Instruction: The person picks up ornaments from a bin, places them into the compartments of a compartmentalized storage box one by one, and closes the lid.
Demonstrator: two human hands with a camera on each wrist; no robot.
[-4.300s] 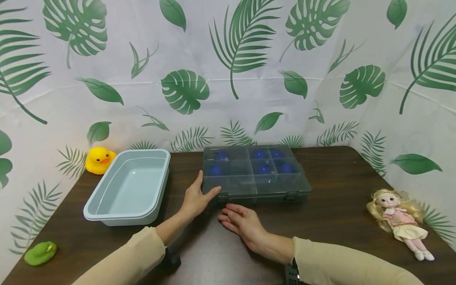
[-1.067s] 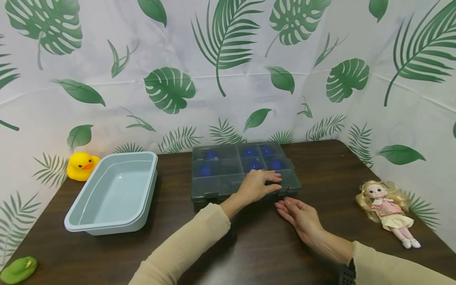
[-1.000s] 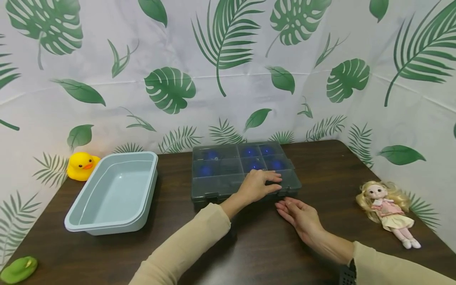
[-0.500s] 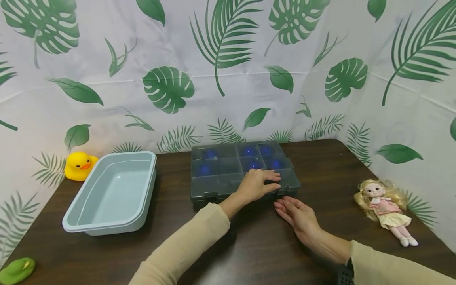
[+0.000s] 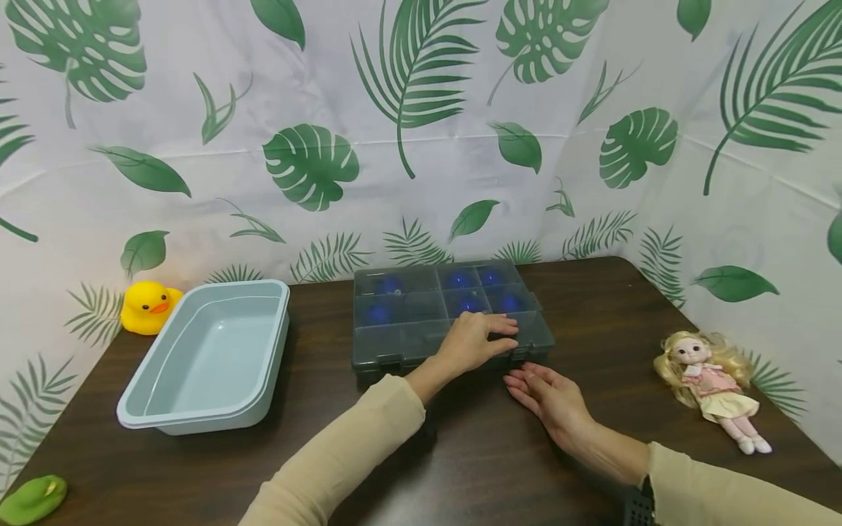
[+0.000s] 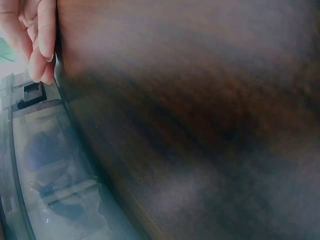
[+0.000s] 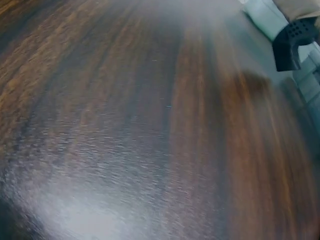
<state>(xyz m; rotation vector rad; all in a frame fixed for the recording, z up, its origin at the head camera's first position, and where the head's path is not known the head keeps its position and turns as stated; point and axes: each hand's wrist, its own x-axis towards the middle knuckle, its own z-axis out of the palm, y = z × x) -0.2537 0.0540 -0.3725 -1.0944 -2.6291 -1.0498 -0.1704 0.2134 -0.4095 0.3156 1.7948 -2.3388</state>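
Observation:
A grey see-through compartment box (image 5: pixel 408 337), its lid down, stands at the back middle of the table in the head view. Several blue round things (image 5: pixel 459 280) show through the lid. My left hand (image 5: pixel 470 342) rests on the box's front right part, fingers spread over the lid, thumb near the front edge by the right latch (image 5: pixel 525 353). Below that latch is my right hand (image 5: pixel 551 402), palm turned inward, fingertips right at the box's front wall. In the left wrist view, the right hand's fingers (image 6: pixel 46 30) stand just past a latch (image 6: pixel 32 94).
A pale blue basin (image 5: pixel 272 358) stands to the left, a yellow rubber duck (image 5: pixel 146 307) behind it. A green duck-like toy (image 5: pixel 33 499) is at the front left. On the right lies a blond doll (image 5: pixel 710 387). A leaf-print cloth (image 5: pixel 421 197) hangs behind the table.
Since the oldest frame, both hands have moved right, from the box's left front to its right latch. The head view has turned slightly. Over the last second the hands hold nearly still.

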